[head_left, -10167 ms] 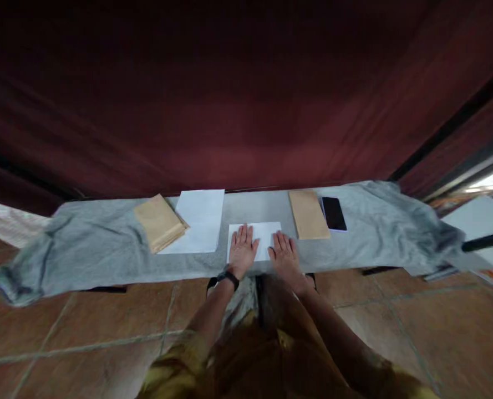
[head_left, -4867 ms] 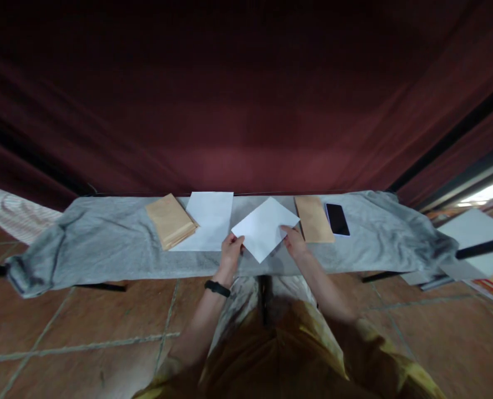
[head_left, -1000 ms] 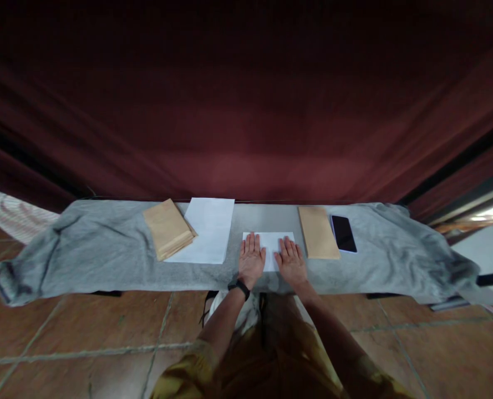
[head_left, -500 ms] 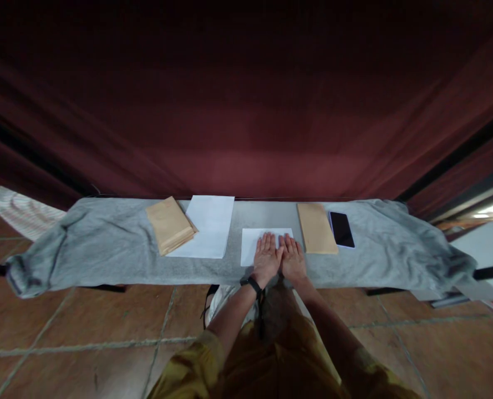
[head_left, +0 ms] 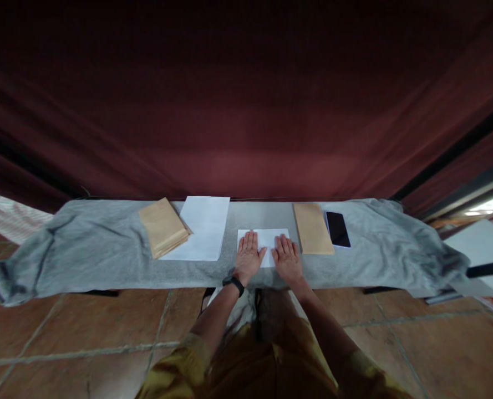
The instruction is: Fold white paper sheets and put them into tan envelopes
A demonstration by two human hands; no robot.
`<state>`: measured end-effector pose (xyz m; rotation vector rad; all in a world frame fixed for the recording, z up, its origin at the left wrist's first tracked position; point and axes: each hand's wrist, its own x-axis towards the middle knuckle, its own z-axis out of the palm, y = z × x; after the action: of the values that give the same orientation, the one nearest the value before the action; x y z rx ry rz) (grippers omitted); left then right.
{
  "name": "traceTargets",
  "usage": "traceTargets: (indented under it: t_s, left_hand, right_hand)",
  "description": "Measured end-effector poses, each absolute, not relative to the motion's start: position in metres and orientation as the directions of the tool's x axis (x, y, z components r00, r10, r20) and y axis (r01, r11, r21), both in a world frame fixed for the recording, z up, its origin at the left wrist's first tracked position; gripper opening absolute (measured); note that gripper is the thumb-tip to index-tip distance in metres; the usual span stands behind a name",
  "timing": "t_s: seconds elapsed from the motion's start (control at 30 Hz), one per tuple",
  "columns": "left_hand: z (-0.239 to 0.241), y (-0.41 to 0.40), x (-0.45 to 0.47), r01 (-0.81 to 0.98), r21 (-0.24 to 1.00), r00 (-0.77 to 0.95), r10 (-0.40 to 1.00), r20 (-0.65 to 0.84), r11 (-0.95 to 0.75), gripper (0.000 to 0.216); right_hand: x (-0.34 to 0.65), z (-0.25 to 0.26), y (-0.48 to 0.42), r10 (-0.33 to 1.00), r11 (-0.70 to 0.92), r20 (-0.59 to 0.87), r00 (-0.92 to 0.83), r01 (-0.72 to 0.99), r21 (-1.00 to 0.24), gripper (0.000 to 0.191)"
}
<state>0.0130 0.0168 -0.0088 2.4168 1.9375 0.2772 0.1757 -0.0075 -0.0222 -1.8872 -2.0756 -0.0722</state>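
Observation:
A small white sheet of paper (head_left: 267, 238), maybe folded, lies flat on a grey cloth in front of me. My left hand (head_left: 248, 256) rests flat across its left part, fingers stretched out. On the right part lies my right hand (head_left: 286, 257), also flat with the fingers extended and the thumb towards the middle. Bare paper shows between the two hands. Just right of the right hand is a brown paper envelope (head_left: 313, 230), apart from the small sheet. To the left sits a stack of larger white paper (head_left: 204, 227).
A pile of brown envelopes (head_left: 163, 224) overlaps the white stack's left edge. A dark-screened phone (head_left: 338, 229) lies right of the single envelope. The grey cloth (head_left: 105, 244) covers a narrow bench. A dark red curtain-like surface (head_left: 246, 138) rises behind it.
My hands have moved apart over the small sheet: the left slid towards its left edge, the right stays on its right part. The view shifted slightly.

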Motion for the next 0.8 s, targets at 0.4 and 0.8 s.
traceTargets:
  t_s: [0.4,0.8]
  left_hand:
    - [-0.007,0.017,0.012,0.96,0.145,0.229,0.969,0.09,-0.241,0.058]
    - [-0.008,0.016,0.012,0.958,0.176,0.205,0.97,0.128,-0.226,0.059]
  right_hand:
    - [0.137,-0.013,0.031,0.962,0.247,0.179,-0.209,0.942,-0.227,0.05]
    - [0.154,-0.031,0.02,0.93,0.158,0.359,-0.077,0.966,-0.204,0.056]
